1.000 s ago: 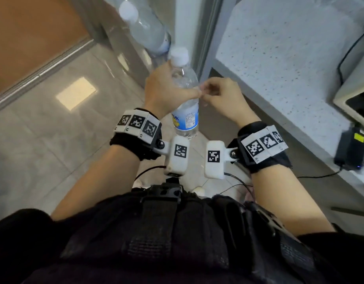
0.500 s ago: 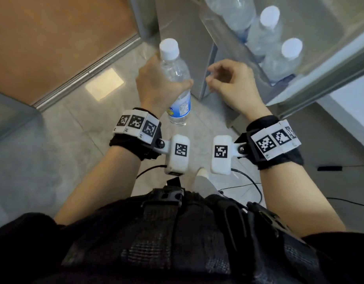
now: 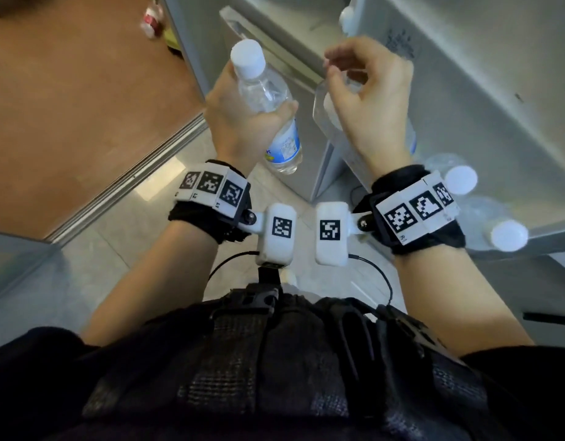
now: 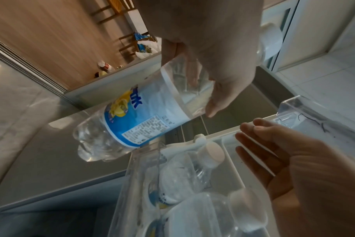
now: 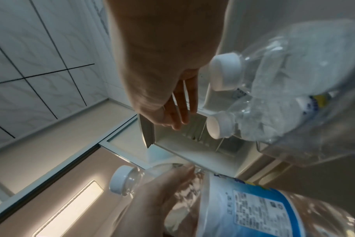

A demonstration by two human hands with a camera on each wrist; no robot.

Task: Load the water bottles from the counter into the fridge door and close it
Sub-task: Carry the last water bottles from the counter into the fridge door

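My left hand (image 3: pixel 275 111) grips a clear water bottle (image 3: pixel 268 100) with a white cap and blue label around its upper body. The bottle is tilted, just left of the fridge door's clear shelf (image 3: pixel 319 116). In the left wrist view the bottle (image 4: pixel 140 118) hangs above that shelf's (image 4: pixel 140 173) corner. Several capped bottles (image 3: pixel 461 180) stand in the shelf; two of them (image 5: pixel 225 72) show in the right wrist view. My right hand (image 3: pixel 338 68) hovers over the shelf's end with relaxed fingers (image 5: pixel 178 104), holding nothing.
The grey fridge body (image 3: pixel 275 58) with its lower drawer stands behind the hands. A brown wooden floor (image 3: pixel 68 106) and a metal threshold strip (image 3: pixel 131 173) lie to the left. Grey tiles (image 3: pixel 116 224) are underfoot. A red-and-white container (image 3: pixel 151 19) sits far off.
The view swung from the counter to the fridge door. My left hand carried the bottle up toward the shelf. My right hand came off the bottle and moved right, over the shelf.
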